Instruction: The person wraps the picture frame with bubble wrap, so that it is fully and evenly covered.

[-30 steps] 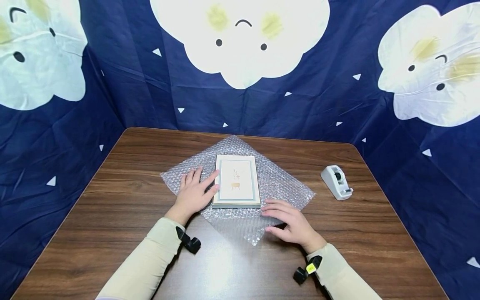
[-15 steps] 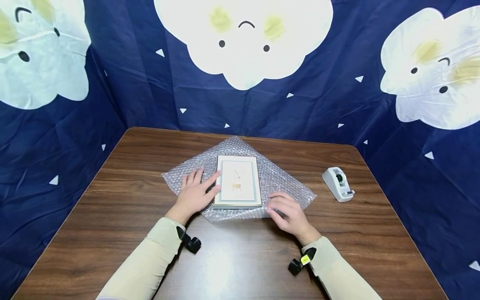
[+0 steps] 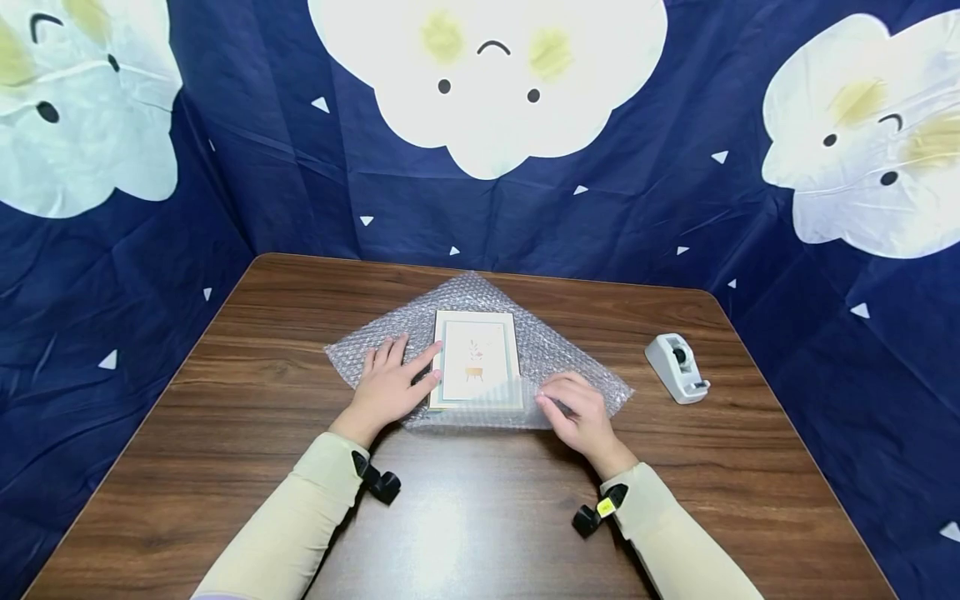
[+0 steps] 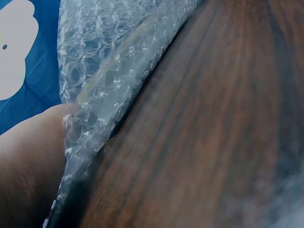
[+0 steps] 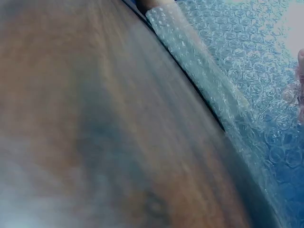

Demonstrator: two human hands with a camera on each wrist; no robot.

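Note:
A rectangular picture frame (image 3: 480, 337), pale with a small plant-and-stool print, lies on a sheet of bubble wrap (image 3: 551, 346) turned cornerwise. My left hand (image 3: 382, 392) rests with fingers spread on the wrap at the frame's left, thumb and forefinger touching its edge. With thumb and fingertips, my right hand (image 3: 581, 412) pinches the near flap of wrap, right of the frame. That flap folds up over the frame's lower end. In the left wrist view the folded wrap (image 4: 111, 90) rises beside my thumb; in the right wrist view my right fingertips (image 5: 301, 61) barely show.
A white tape dispenser (image 3: 677, 371) stands on the wooden table (image 3: 750, 467) to the right. Dark blue cloth (image 3: 405, 200) with clouds hangs behind the table and along both sides.
My right hand has pinched the near corner of the bubble wrap and lifted it away from me, over the frame's lower end. My left hand has stayed in place.

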